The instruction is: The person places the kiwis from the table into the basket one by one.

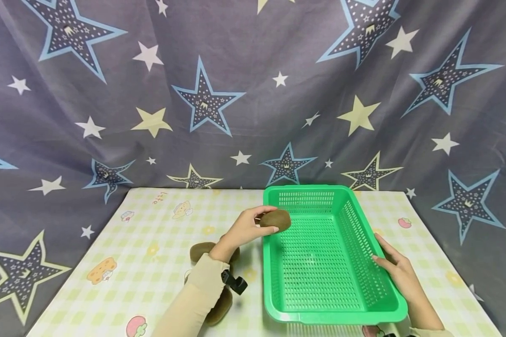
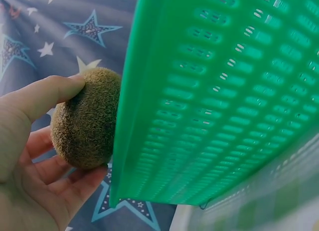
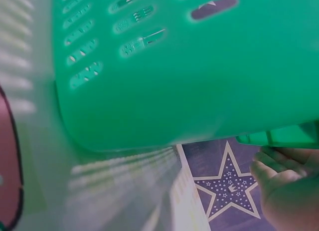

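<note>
My left hand (image 1: 246,227) holds a brown fuzzy kiwi (image 1: 278,220) between thumb and fingers at the left rim of a green plastic basket (image 1: 267,271). Seen from the left wrist, the thumb lies on one side of the kiwi (image 2: 87,121) and the fingertips on the other, beside the basket's slotted wall (image 2: 199,91). At the basket's right side, my right hand (image 1: 400,271) grips the rim, thumb over its top edge. The right wrist view has the right hand (image 3: 289,181) under the rim, partly cut off by the frame.
More kiwis (image 1: 220,306) lie on the checked tablecloth (image 1: 139,252), partly hidden beneath my left forearm. Another kiwi (image 1: 199,252) is left of that wrist. A grey curtain with stars (image 1: 244,61) hangs behind the table.
</note>
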Demonstrator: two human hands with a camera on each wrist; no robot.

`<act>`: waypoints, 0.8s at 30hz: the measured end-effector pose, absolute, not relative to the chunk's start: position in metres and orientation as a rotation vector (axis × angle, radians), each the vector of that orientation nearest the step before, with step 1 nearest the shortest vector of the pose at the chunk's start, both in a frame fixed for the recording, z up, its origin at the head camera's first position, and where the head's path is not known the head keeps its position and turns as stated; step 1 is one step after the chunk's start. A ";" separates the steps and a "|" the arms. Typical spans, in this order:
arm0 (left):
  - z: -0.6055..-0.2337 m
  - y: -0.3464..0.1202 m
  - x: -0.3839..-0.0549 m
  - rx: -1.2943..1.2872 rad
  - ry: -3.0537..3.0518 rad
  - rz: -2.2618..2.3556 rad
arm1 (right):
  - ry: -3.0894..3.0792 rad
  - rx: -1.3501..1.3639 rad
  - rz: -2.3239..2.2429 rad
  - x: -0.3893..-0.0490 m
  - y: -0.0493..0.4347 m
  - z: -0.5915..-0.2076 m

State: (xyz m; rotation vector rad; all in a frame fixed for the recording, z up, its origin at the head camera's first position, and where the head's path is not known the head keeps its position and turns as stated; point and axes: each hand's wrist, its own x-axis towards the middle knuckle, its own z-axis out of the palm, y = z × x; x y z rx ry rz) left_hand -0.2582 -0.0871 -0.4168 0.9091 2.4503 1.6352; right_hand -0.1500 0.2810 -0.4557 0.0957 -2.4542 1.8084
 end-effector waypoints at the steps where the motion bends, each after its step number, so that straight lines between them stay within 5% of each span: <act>1: -0.417 -0.086 -0.258 0.906 2.455 1.627 | -2.451 0.099 1.810 -0.150 0.281 -0.456; 24: -0.411 -0.063 -0.256 0.902 2.393 1.655 | -2.427 0.125 1.794 -0.151 0.281 -0.458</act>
